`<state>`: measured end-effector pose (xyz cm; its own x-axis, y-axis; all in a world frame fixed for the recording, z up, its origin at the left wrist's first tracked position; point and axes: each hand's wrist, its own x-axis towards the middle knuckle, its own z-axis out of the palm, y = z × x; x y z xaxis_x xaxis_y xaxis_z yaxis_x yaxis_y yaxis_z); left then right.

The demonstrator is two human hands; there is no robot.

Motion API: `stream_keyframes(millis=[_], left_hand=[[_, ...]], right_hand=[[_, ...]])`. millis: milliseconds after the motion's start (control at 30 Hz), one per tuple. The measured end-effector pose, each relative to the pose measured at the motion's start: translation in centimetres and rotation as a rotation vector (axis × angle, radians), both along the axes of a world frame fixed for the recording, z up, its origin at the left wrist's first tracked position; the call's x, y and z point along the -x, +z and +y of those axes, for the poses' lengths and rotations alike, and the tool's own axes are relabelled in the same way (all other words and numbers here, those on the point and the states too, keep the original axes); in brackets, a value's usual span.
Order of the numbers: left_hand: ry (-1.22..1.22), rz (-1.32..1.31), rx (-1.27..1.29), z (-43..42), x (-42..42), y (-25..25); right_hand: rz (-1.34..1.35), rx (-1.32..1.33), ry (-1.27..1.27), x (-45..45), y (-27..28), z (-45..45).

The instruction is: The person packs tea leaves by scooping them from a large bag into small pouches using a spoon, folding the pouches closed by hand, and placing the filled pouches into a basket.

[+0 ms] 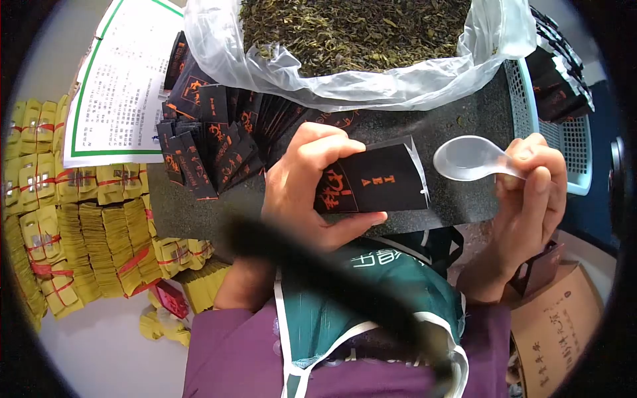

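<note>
My left hand is closed round a black packet with orange lettering that reads "TEA", its edge towards the right showing a silvery lining. In my right hand is a clear plastic spoon, pinched by the handle, its bowl just right of the packet and apart from it. Beyond both hands lies a clear plastic bag full of loose dark green leaves. More black packets are piled and fanned out left of my left hand.
Bundled yellow packets fill the left side, beside a green-bordered printed sheet. A light blue basket with black packets stands at the right, above a cardboard box. A blurred dark strap crosses the lower view.
</note>
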<state>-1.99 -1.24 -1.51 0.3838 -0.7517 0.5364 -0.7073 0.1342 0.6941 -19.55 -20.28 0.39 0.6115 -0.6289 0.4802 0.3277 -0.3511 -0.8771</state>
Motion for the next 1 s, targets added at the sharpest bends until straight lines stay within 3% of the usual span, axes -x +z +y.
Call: stream_keyframes(millis=[167,333,400,567,733,800,933,967,1000], left_hand=[[0.031,-0.012,0.013,0.2,0.1,0.4],[0.019,-0.051,0.044,-0.5,-0.1,0.8],[-0.005,-0.011,0.069,-0.5,0.0,0.8],[-0.084,0.13,0.023,0.3,-0.3,0.3],[-0.12,0.18,0.018,-0.1,-1.1,1.2],[-0.111,0.153,0.022,-0.4,-1.3,2.3],[-0.062,0.067,-0.005,-1.6,-2.1,4.4],[-0.078,0.269,0.016,-2.0,-2.0,4.2],[-0.081,0.257,0.025,-2.1,-2.2,4.4]], right_hand=[[0.137,0.304,0.039,-1.1,1.7,0.9],[0.183,0.082,0.266,-3.0,1.7,2.1],[0.26,-0.356,0.339,-3.3,1.7,2.5],[0.192,-0.556,0.467,-4.2,1.0,1.8],[0.189,-0.324,0.369,-4.4,2.9,1.4],[0.186,-0.097,0.336,-4.6,4.3,1.1],[0.092,-0.123,0.341,-5.9,6.0,0.0],[0.058,-0.158,0.338,-6.5,6.2,0.1],[0.048,-0.147,0.337,-6.8,6.3,-0.2]])
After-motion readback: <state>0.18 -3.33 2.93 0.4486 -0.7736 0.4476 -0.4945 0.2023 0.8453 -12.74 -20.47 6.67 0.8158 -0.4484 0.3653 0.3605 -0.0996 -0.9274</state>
